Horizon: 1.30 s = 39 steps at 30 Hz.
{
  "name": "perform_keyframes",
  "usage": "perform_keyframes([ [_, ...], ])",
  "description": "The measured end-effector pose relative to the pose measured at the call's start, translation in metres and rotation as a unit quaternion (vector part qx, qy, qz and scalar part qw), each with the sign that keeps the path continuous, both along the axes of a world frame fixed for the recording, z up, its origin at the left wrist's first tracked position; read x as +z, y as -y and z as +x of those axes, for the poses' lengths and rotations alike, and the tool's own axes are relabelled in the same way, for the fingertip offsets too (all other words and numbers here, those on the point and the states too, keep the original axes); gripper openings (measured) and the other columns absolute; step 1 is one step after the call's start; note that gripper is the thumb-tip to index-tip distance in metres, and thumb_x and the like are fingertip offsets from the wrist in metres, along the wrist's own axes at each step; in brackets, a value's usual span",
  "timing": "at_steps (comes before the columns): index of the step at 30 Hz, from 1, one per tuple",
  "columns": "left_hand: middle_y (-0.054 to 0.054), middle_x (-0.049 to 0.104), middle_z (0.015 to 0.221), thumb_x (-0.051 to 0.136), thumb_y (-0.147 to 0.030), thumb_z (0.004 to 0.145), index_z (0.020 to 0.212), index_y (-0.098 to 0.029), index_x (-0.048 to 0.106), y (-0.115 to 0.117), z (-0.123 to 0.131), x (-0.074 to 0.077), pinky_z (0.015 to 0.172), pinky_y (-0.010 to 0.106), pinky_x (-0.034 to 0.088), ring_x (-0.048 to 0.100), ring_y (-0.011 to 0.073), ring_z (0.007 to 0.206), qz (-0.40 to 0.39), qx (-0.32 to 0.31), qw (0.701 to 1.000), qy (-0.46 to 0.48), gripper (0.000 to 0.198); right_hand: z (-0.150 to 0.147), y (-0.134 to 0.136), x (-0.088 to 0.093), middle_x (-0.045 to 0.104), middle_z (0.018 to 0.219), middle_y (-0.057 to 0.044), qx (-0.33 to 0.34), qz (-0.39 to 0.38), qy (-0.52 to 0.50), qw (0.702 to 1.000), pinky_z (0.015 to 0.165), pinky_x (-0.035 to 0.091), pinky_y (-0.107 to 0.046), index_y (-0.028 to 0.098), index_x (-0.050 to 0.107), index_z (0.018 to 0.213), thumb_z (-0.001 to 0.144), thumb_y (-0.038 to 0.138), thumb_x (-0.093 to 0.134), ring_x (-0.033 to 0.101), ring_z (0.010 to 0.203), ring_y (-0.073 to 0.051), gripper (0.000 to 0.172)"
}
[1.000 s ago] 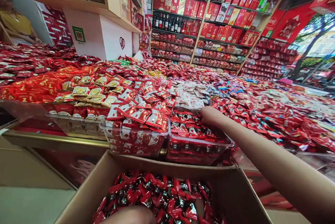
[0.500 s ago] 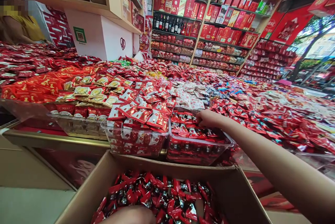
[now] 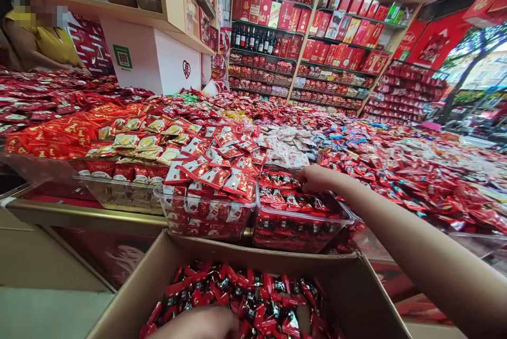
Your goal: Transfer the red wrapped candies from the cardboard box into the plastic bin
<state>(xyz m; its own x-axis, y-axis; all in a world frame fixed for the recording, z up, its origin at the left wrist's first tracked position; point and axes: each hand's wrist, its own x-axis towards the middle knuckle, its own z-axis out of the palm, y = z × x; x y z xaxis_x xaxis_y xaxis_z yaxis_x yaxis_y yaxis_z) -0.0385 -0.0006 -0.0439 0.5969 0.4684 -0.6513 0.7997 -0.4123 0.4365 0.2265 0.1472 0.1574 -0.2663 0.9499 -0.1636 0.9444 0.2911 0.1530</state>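
My right hand (image 3: 316,178) is over the far part of a clear plastic bin (image 3: 303,232), its fingers curled down against the red-and-black wrapped candies (image 3: 292,201) lying in rows. Whether a candy is in its fingers is hidden. Below, an open cardboard box (image 3: 261,255) holds many loose candies (image 3: 263,294) in similar wrappers. My left hand (image 3: 204,322) rests low among those at the bottom edge of the view. Only its back shows; the fingers are out of sight.
Left of that bin stands another clear bin (image 3: 206,220) heaped with red-and-white packets. Candy piles (image 3: 400,180) spread across the counter to the right and behind. A white pillar (image 3: 178,56) rises at the left, near a person in yellow (image 3: 49,46). Stocked shelves (image 3: 273,27) line the back.
My left hand has shifted slightly right and up within the box. My right hand stays at the bin, almost unmoved. The person in yellow appears further right.
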Motion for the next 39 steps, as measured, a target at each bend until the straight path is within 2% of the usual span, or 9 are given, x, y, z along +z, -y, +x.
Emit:
perform_keyframes([
  [6, -0.005, 0.052, 0.061, 0.047, -0.018, 0.061, 0.08, -0.02, 0.052, -0.004, 0.004, 0.041, 0.047, 0.017, 0.034, 0.044, 0.0084, 0.053, -0.016, 0.175, 0.95, 0.257, 0.02, -0.012, 0.073, 0.013, 0.06, 0.076, -0.002, 0.028, 0.133, -0.168, 0.976, 0.06, 0.038, -0.021, 0.02, 0.057, 0.08, 0.075, 0.032, 0.042, 0.053, 0.069, -0.013, 0.02],
  [11, -0.004, 0.048, 0.067, 0.053, -0.022, 0.068, 0.078, -0.017, 0.045, 0.004, 0.018, 0.074, 0.06, 0.018, 0.037, 0.044, 0.0071, 0.062, -0.088, 0.324, 0.795, 0.505, 0.014, -0.034, 0.15, -0.012, 0.055, 0.084, -0.004, 0.064, 0.205, -0.316, 0.924, 0.067, 0.041, -0.024, 0.022, 0.054, 0.079, 0.076, 0.03, 0.044, 0.052, 0.077, -0.014, 0.014],
  [14, -0.004, 0.049, 0.07, 0.056, -0.022, 0.068, 0.079, -0.017, 0.046, 0.01, 0.021, 0.081, 0.065, 0.019, 0.037, 0.046, 0.0071, 0.066, -0.089, 0.368, 0.749, 0.543, 0.016, -0.045, 0.177, -0.029, 0.053, 0.088, -0.005, 0.017, 0.264, -0.377, 0.888, 0.07, 0.041, -0.027, 0.023, 0.053, 0.08, 0.076, 0.028, 0.046, 0.051, 0.08, -0.015, 0.01],
  [16, -0.004, 0.05, 0.07, 0.056, -0.022, 0.069, 0.08, -0.017, 0.046, 0.012, 0.021, 0.083, 0.064, 0.018, 0.037, 0.046, 0.0068, 0.066, -0.091, 0.38, 0.732, 0.558, 0.016, -0.054, 0.184, -0.043, 0.055, 0.082, -0.003, -0.004, 0.18, -0.432, 0.884, 0.065, 0.043, -0.026, 0.024, 0.051, 0.085, 0.075, 0.03, 0.047, 0.052, 0.073, -0.014, 0.012],
  [20, -0.002, 0.051, 0.072, 0.053, -0.022, 0.072, 0.082, -0.017, 0.046, 0.015, 0.023, 0.085, 0.065, 0.02, 0.037, 0.048, 0.0082, 0.068, -0.1, 0.372, 0.717, 0.581, 0.013, -0.07, 0.179, -0.077, 0.055, 0.077, -0.001, -0.025, -0.088, -0.563, 0.822, 0.054, 0.043, -0.023, 0.021, 0.043, 0.102, 0.069, 0.036, 0.054, 0.051, 0.062, -0.011, 0.038],
  [22, -0.001, 0.052, 0.079, 0.052, -0.022, 0.073, 0.087, -0.018, 0.045, 0.017, 0.024, 0.085, 0.071, 0.023, 0.037, 0.048, 0.0101, 0.075, -0.12, 0.355, 0.715, 0.59, 0.016, -0.075, 0.173, -0.089, 0.055, 0.073, -0.001, -0.033, -0.146, -0.608, 0.78, 0.052, 0.041, -0.021, 0.017, 0.048, 0.093, 0.069, 0.036, 0.054, 0.049, 0.06, -0.01, 0.031],
  [29, 0.0, 0.051, 0.079, 0.056, -0.018, 0.069, 0.094, -0.019, 0.047, 0.021, 0.023, 0.077, 0.068, 0.025, 0.038, 0.047, 0.0124, 0.074, -0.099, 0.314, 0.781, 0.53, 0.026, -0.075, 0.167, -0.097, 0.049, 0.06, 0.002, -0.027, -0.108, -0.625, 0.772, 0.05, 0.035, -0.019, 0.015, 0.051, 0.071, 0.069, 0.029, 0.054, 0.041, 0.055, -0.007, 0.014],
  [35, -0.004, 0.046, 0.074, 0.055, -0.022, 0.07, 0.104, -0.024, 0.042, 0.014, 0.018, 0.081, 0.063, 0.022, 0.037, 0.044, 0.0096, 0.068, -0.074, 0.368, 0.766, 0.522, 0.036, -0.068, 0.165, -0.094, 0.048, 0.065, 0.003, -0.016, -0.139, -0.64, 0.755, 0.05, 0.035, -0.017, 0.016, 0.045, 0.076, 0.067, 0.022, 0.055, 0.041, 0.055, -0.006, 0.015],
  [39, -0.004, 0.046, 0.072, 0.055, -0.024, 0.07, 0.107, -0.025, 0.039, 0.013, 0.018, 0.083, 0.06, 0.022, 0.036, 0.043, 0.0085, 0.063, -0.1, 0.34, 0.769, 0.532, 0.04, -0.066, 0.169, -0.084, 0.056, 0.087, -0.001, 0.081, -0.094, -0.606, 0.786, 0.065, 0.039, -0.02, 0.019, 0.05, 0.089, 0.065, 0.014, 0.056, 0.049, 0.074, -0.01, 0.025],
])
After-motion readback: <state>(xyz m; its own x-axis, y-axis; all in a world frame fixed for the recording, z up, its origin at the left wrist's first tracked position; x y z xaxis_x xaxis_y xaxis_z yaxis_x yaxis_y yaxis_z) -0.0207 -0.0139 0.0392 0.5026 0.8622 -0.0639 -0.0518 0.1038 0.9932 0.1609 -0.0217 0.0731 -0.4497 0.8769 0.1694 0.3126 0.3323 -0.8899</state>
